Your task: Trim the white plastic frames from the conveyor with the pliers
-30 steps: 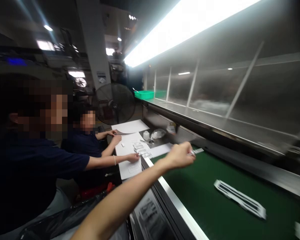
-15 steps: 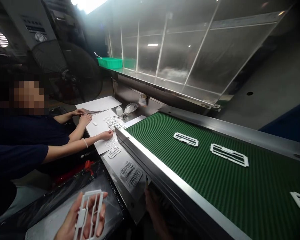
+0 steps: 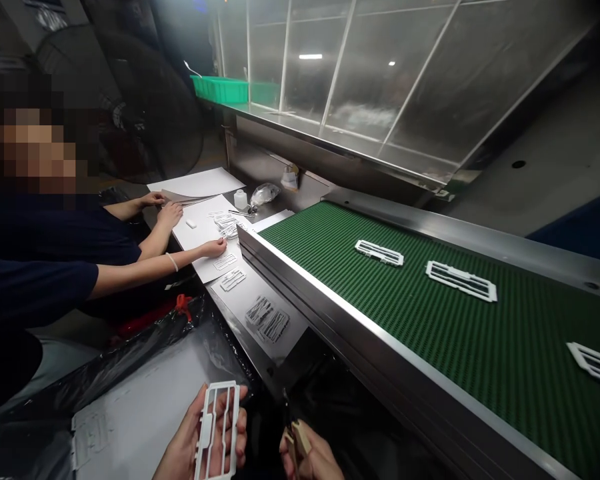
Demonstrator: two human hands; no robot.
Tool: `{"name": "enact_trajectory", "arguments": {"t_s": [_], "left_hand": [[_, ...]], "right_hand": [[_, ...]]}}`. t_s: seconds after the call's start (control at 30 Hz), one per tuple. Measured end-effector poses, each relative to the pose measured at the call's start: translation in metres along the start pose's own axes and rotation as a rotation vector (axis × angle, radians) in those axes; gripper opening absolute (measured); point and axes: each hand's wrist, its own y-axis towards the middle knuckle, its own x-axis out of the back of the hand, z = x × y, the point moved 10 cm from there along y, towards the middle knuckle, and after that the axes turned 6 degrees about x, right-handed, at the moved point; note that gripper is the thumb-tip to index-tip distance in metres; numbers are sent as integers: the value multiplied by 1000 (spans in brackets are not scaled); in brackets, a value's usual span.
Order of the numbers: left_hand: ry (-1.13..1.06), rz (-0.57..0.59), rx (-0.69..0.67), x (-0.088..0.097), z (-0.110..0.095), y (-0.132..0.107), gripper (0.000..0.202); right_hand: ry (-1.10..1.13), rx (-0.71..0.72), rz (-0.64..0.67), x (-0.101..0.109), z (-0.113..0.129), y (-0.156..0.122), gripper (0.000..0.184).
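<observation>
Left hand: the left hand (image 3: 200, 443) is at the bottom edge of the view, fingers closed around a white plastic frame (image 3: 217, 430), which it holds upright in front of the person.
Right hand: the right hand (image 3: 313, 460) is just beside the left one, low in the view, fingers closed on a small tool with tan handles (image 3: 296, 443); the tip of the tool is too dark to tell.
Hands together: near each other but not touching; frame and tool are apart.
Place of the frame: below the near edge of the desk (image 3: 240, 313), over a grey sheet (image 3: 145, 400) lying on black plastic film (image 3: 130, 353).
Conveyor: a green belt (image 3: 430, 333) runs at the right, with three white frames lying flat on it, one (image 3: 379, 253) farther, one (image 3: 461, 281) in the middle, one (image 3: 596, 363) at the right edge of the view.
Desk: small white parts (image 3: 267, 319) lie near its near edge, and white paper sheets (image 3: 205, 230) farther back.
Other people: two persons in dark shirts sit at the left; one hand (image 3: 214, 247) rests on the paper, another hand (image 3: 171, 215) lies farther back.
Background: a green tray (image 3: 219, 89) stands on the metal shelf, and a black fan (image 3: 145, 113) is behind the persons.
</observation>
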Motion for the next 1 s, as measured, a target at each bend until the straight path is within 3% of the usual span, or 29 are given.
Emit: {"name": "enact_trajectory", "arguments": {"t_s": [0.13, 0.3, 0.43, 0.53, 0.6, 0.67, 0.73, 0.83, 0.93, 1.0], "left_hand": [[38, -105, -51, 4, -3, -1, 35], [8, -185, -149, 13, -5, 2, 30], [-22, -120, -288, 7, -5, 6, 35], [39, -43, -441, -4, -8, 4, 38], [47, -35, -473, -3, -10, 2, 39], [27, -49, -433, 4, -17, -1, 39], [67, -64, -375, 10, -30, -5, 40], [427, -20, -200, 1, -38, -9, 40], [826, 106, 93, -13, -8, -10, 30], [901, 170, 285, -14, 18, -11, 34]], "right_hand": [[-216, 158, -76, 0, 23, -10, 29], [-596, 295, -69, -34, 55, -22, 27], [-469, 373, -169, -53, 63, -18, 33], [-282, 418, -238, -52, 68, -12, 34], [-196, 422, -213, -50, 74, -8, 33], [-213, 403, -152, -48, 86, -8, 28], [-382, 380, -43, -50, 101, -12, 16], [-764, 379, 230, -68, 117, -20, 8], [-973, 525, 489, -92, 128, -31, 18], [-990, 597, 566, -100, 132, -36, 25]]}}
